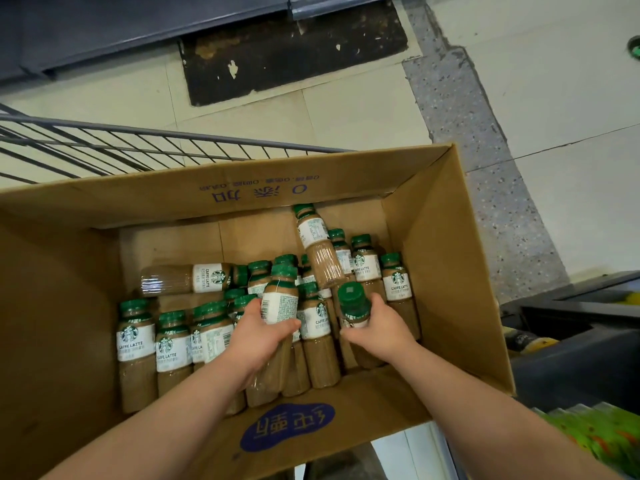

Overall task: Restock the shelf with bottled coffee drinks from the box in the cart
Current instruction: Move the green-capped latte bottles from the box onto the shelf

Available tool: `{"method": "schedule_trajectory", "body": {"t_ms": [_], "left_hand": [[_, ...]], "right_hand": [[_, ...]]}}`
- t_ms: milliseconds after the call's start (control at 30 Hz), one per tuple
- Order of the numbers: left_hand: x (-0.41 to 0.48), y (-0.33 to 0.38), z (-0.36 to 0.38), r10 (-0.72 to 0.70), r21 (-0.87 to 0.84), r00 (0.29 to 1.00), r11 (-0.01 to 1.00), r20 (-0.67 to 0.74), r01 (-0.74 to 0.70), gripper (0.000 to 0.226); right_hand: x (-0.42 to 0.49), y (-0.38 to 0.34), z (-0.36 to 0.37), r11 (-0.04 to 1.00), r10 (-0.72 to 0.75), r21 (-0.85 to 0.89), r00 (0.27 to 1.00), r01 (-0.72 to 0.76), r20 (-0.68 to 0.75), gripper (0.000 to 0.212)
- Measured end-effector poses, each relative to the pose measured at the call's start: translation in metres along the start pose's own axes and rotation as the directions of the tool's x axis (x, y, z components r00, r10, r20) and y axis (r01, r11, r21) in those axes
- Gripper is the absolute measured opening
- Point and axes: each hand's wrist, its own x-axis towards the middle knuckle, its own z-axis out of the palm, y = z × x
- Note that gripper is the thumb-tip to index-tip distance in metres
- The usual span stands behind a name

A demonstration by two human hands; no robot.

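An open cardboard box point(446, 258) sits in a wire cart point(145, 147) and holds several coffee bottles with green caps and white labels. My left hand point(258, 337) grips one bottle point(278, 299) around its label, lifted above the others. My right hand point(377, 327) grips a second bottle point(351, 303) just below its green cap. Other bottles stand upright in the box. One bottle point(187, 278) lies on its side at the left, and another point(317, 247) leans across the back row.
A dark shelf base point(138, 26) runs along the top of the view, with a worn black patch point(294, 53) on the floor in front of it. At the right stands a dark shelf unit point(571, 334), with green packages point(602, 434) below it.
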Motion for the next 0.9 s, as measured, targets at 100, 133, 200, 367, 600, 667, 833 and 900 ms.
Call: {"method": "schedule_trajectory", "body": {"t_ms": [100, 133, 200, 367, 600, 667, 833, 900], "left_hand": [[-0.009, 0.014, 0.002, 0.04, 0.022, 0.999, 0.999, 0.003, -0.04, 0.057], [-0.014, 0.019, 0.003, 0.059, 0.026, 0.998, 0.998, 0.005, -0.059, 0.058], [-0.022, 0.029, 0.005, 0.098, 0.041, 0.995, 0.994, 0.006, -0.098, 0.058], [-0.043, 0.048, 0.007, 0.191, 0.042, 0.981, 0.981, 0.011, -0.192, 0.056], [-0.071, 0.054, 0.005, 0.259, 0.021, 0.963, 0.965, 0.074, -0.261, 0.058], [-0.082, 0.056, 0.002, 0.303, 0.03, 0.947, 0.951, 0.11, -0.308, 0.055], [-0.11, 0.053, -0.013, 0.444, 0.047, 0.87, 0.885, 0.215, -0.464, 0.058], [-0.124, 0.049, -0.023, 0.488, 0.005, 0.832, 0.862, 0.264, -0.507, 0.054]], "right_hand": [[-0.012, -0.013, -0.012, 0.985, 0.01, 0.172, 0.998, 0.0, -0.059, 0.069], [-0.016, -0.017, -0.017, 0.976, 0.013, 0.219, 0.997, 0.004, -0.075, 0.069], [-0.025, -0.024, -0.027, 0.96, 0.009, 0.279, 0.995, 0.019, -0.097, 0.065], [-0.057, -0.038, -0.047, 0.912, -0.024, 0.401, 0.987, 0.088, -0.16, 0.055], [-0.109, -0.039, -0.056, 0.858, -0.026, 0.485, 0.959, 0.167, -0.283, 0.04], [-0.126, -0.039, -0.053, 0.842, -0.008, 0.505, 0.941, 0.188, -0.337, 0.039], [-0.171, -0.045, -0.032, 0.783, 0.112, 0.585, 0.879, 0.209, -0.464, 0.04], [-0.192, -0.05, -0.019, 0.758, 0.132, 0.604, 0.848, 0.247, -0.513, 0.042]]}}
